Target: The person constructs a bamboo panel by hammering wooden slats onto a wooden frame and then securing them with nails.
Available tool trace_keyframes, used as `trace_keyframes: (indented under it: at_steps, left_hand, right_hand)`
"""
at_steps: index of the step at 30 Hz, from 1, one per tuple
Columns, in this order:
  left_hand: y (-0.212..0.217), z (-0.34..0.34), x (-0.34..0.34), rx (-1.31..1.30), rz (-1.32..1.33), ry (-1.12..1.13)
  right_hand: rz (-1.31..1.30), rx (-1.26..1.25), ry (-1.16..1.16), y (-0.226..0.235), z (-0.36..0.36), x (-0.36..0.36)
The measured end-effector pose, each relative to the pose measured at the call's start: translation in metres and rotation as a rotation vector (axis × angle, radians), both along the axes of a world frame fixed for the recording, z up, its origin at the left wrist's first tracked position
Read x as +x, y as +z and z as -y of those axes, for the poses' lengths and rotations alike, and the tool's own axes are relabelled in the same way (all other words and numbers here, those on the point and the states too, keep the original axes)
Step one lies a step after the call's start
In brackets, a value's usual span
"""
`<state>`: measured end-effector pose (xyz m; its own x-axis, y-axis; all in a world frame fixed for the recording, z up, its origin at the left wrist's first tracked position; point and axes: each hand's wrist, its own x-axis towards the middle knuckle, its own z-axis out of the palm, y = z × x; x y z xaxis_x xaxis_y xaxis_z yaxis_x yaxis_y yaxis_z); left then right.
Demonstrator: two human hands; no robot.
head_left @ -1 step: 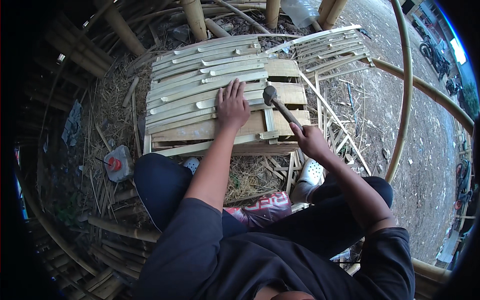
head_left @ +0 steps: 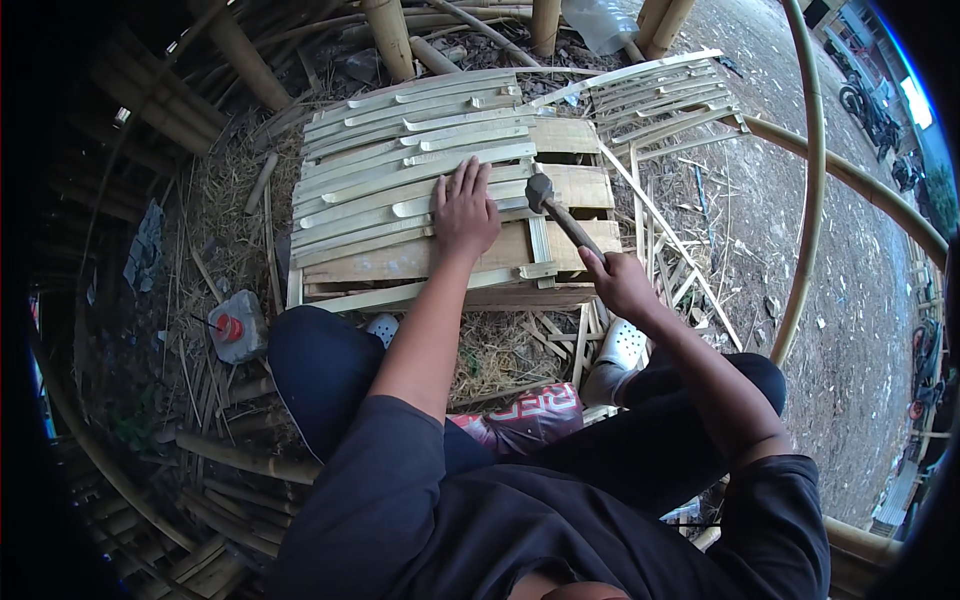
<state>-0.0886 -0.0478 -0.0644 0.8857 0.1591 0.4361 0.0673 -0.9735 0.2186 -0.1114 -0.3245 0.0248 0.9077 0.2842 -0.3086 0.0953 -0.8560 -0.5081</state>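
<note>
The left hand [head_left: 467,218] lies on pale split-bamboo strips [head_left: 385,183] atop a wooden box [head_left: 530,297], fingers slightly spread, gripping nothing; the right hand's [head_left: 628,285] fingers curl around a grey-headed, wooden-handled hammer [head_left: 563,218]. A misaimed blow could hit the left hand. Bold lettering marks a dark maroon bundle [head_left: 535,425].

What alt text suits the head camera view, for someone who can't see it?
A bare right hand holds a hammer by its handle, the head near the right ends of pale bamboo slats, while the left hand lies palm-down on them. The slats lie across wooden boards, with bamboo poles beyond.
</note>
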Motion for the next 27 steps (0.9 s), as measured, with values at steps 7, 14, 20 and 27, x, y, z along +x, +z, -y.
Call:
trace_keyframes:
  at_steps: [7, 14, 20, 27]
  left_hand:
    - [0.0, 0.001, -0.001, 0.014, -0.008, 0.005]
    - [-0.002, -0.002, -0.002, -0.014, -0.007, 0.013]
    - [0.0, 0.008, 0.002, -0.03, -0.026, -0.007]
    - [-0.002, 0.001, -0.001, -0.01, -0.016, 0.026]
  right_hand:
    - [-0.031, -0.005, -0.002, 0.006, -0.003, 0.0]
    - [0.213, 0.239, -0.005, 0.04, -0.009, -0.014]
    - [0.246, 0.226, 0.009, -0.011, 0.01, -0.016]
    - [0.106, 0.144, -0.061, 0.019, -0.008, -0.004]
